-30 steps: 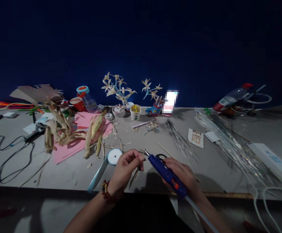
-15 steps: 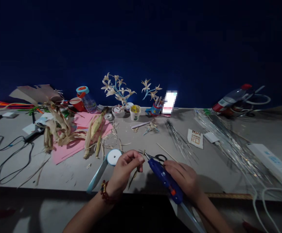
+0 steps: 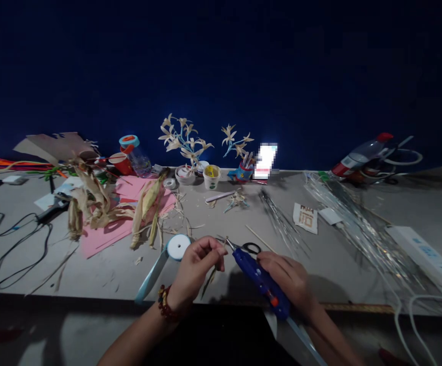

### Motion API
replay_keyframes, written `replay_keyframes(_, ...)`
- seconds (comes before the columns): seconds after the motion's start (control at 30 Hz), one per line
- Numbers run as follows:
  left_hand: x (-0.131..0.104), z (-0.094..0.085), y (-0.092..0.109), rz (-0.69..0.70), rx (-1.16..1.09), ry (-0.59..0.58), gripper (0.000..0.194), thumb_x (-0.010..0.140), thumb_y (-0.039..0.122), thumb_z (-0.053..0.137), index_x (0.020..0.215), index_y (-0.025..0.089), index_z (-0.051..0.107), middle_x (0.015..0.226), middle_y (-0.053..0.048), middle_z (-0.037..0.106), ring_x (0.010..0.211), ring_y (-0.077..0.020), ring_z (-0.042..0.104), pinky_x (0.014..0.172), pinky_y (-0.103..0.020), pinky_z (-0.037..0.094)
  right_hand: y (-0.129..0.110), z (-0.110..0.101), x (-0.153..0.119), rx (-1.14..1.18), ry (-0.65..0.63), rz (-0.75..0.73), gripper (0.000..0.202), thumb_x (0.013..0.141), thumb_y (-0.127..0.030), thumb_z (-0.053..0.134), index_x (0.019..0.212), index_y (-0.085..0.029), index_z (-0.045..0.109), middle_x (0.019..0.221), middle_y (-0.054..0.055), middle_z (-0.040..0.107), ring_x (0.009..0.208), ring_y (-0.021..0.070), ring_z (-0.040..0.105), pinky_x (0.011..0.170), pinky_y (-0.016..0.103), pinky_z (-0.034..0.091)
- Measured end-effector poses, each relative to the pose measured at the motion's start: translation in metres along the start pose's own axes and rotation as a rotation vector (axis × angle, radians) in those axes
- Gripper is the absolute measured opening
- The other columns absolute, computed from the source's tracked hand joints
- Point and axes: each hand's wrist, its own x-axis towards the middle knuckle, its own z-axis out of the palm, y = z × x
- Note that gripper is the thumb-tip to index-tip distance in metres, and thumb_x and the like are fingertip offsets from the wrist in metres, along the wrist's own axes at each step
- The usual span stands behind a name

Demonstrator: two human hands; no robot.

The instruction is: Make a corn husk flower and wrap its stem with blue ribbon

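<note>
My left hand (image 3: 201,262), with a beaded bracelet at the wrist, pinches a thin strip of dried corn husk (image 3: 210,279) between thumb and fingers. The strip's lower end hangs below the fingers. My right hand (image 3: 287,277) is wrapped round a blue hot glue gun (image 3: 257,277), with a clear glue stick (image 3: 307,341) sticking out of its back. The gun's metal nozzle points at the pinched fingertips, close to the strip's upper end; I cannot tell whether they touch. Scissors (image 3: 252,248) with black handles lie behind the gun. Left of my left hand is a roll of light blue ribbon (image 3: 179,247).
Dried corn husks (image 3: 99,203) lie on pink paper (image 3: 108,238) at the left. Husk flowers on blue stems (image 3: 186,134) stand in small cups at the back, near a lit phone (image 3: 265,160). Metal wires (image 3: 358,229) and a white power strip (image 3: 427,254) lie at the right.
The glue gun has shifted very slightly, its back end a little to the right. My left hand stays nearly still with the husk strip.
</note>
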Motion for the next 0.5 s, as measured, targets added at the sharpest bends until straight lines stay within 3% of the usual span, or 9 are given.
replay_keyframes(0.5, -0.003, 0.002, 0.003, 0.016, 0.11, 0.0, 0.025, 0.082, 0.038, 0.073, 0.074, 0.016, 0.063, 0.057, 0.001, 0.062, 0.056, -0.0106, 0.051, 0.058, -0.022, 0.04, -0.012, -0.009, 0.017, -0.05, 0.079, 0.019, 0.036, 0.104, -0.016, 0.037, 0.082, -0.019, 0.065, 0.078, 0.007, 0.076, 0.072, 0.0186, 0.073, 0.067, 0.027, 0.054)
